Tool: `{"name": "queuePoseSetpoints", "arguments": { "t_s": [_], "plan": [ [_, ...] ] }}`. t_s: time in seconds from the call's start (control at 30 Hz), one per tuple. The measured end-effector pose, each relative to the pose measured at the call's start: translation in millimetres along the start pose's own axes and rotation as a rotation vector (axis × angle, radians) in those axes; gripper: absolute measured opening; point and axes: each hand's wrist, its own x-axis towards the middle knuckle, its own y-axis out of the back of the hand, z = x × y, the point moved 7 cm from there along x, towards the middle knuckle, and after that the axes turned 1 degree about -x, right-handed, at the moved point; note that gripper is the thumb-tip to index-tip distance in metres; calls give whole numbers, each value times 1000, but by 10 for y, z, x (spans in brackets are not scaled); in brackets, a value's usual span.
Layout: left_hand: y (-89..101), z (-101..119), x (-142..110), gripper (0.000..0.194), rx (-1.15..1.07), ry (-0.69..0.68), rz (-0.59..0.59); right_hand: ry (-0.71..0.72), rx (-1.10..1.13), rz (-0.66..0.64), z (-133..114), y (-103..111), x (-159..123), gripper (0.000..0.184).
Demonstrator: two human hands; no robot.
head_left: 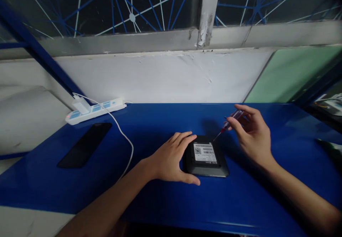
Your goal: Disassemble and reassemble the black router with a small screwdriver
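A flat black electronic device with rounded corners lies on the blue table. A white label with a QR code and barcodes covers much of its upper face. My left hand spans its left side, fingers at the far edge and thumb by the near edge, holding it. Between the thumb and fingers of my right hand is a screwdriver with a clear handle and a red collar. It tilts down to the left, its thin tip at the device's far right corner area. Whether the tip touches a screw is too small to tell.
A black smartphone lies on the left of the blue table. Behind it, a white power strip carries a plugged-in charger. Its white cable runs toward my left forearm. A white wall panel stands behind the table.
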Motion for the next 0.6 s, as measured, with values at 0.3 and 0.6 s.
{"name": "queuePoseSetpoints", "arguments": {
  "t_s": [0.3,0.6],
  "plan": [
    [2,13,21,112,-16,-5,-7,-69,75,-50,36,-33,-20,33],
    [6,30,30,111,-12,-9,2,-49,27,38,7,47,9,30]
  ]
}}
